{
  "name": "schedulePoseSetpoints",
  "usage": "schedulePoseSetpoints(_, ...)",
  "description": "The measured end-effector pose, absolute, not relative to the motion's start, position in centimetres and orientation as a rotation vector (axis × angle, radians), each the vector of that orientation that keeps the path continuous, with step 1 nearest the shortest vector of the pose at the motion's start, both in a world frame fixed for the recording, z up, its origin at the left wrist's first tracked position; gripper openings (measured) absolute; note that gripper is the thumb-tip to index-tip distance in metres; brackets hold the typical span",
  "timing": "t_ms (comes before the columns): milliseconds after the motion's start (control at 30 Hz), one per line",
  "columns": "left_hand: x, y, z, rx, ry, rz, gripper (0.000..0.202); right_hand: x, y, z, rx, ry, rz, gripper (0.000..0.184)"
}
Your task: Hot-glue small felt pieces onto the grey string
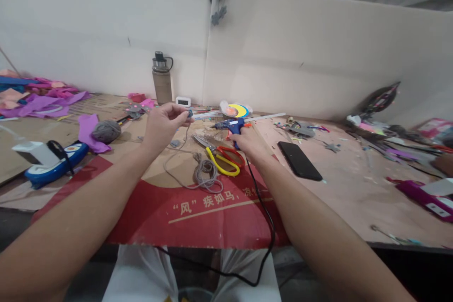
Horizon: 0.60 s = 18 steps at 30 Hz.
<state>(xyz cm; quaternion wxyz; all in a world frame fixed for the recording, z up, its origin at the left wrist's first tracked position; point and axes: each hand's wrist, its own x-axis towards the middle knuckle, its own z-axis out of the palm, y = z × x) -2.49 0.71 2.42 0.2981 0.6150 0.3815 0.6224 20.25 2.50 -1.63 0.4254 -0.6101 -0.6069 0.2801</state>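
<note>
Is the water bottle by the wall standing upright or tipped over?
Upright: the bottle stands on its base, with its cap at the top.

The glue gun (231,126) was smooth blue plastic. Just beside it, the scissors (220,155) had metal blades and glossy plastic handles; near it, fuzzy grey cord (206,173) lay on matt cardboard (141,212).

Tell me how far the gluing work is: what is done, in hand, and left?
Done, it seems: a grey cord lies loose beside the scissors, perhaps already cut. In hand: the left hand pinches a small dark piece with cord hanging from it; the right hand grips the blue glue gun. Left: the nozzle stands apart from the piece, so gluing is not yet done.
</note>
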Motion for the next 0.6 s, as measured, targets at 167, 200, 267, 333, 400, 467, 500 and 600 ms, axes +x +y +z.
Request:
schedulePoseSetpoints(167, -2.3, 0.3, 2.3, 1.780, 1.124, 1.674, 0.010, 21.7, 2.4, -1.4, -1.730, -1.749, 0.064, 0.023)
schedulePoseSetpoints(200, -2.3, 0.2, 2.3, 1.843, 1.162, 1.682, 0.009, 21.5, 2.2, -1.2, -1.695, -1.728, -0.016, 0.022)
schedulePoseSetpoints(267, -2.3, 0.1, 2.2, 1.986, 1.245, 1.695, 0.008, 20.3, 1.9, -0.6, -1.523, -1.688, -0.024, 0.018)
schedulePoseSetpoints(333, -2.4, 0.0, 2.2, 2.107, 1.308, 1.685, 0.010, 18.1, 1.4, -0.2, -1.287, -1.645, 0.210, 0.013)
schedulePoseSetpoints(400, -2.4, 0.0, 2.1, 2.168, 1.328, 1.679, 0.011, 15.5, 1.0, 0.0, -1.086, -1.567, 0.583, 0.022)
schedulePoseSetpoints(467, -2.6, 0.1, 2.0, 2.196, 1.325, 1.676, 0.013, 13.1, 0.6, 0.2, -0.949, -1.474, 0.901, 0.031)
schedulePoseSetpoints(500, -2.6, 0.2, 2.0, 2.206, 1.326, 1.675, 0.013, 12.2, 0.4, 0.2, -0.884, -1.466, 1.029, 0.035)
schedulePoseSetpoints(600, -2.8, 0.3, 1.9, 2.239, 1.358, 1.672, 0.013, 10.8, 0.1, 0.4, -0.813, -1.448, 1.169, 0.032)
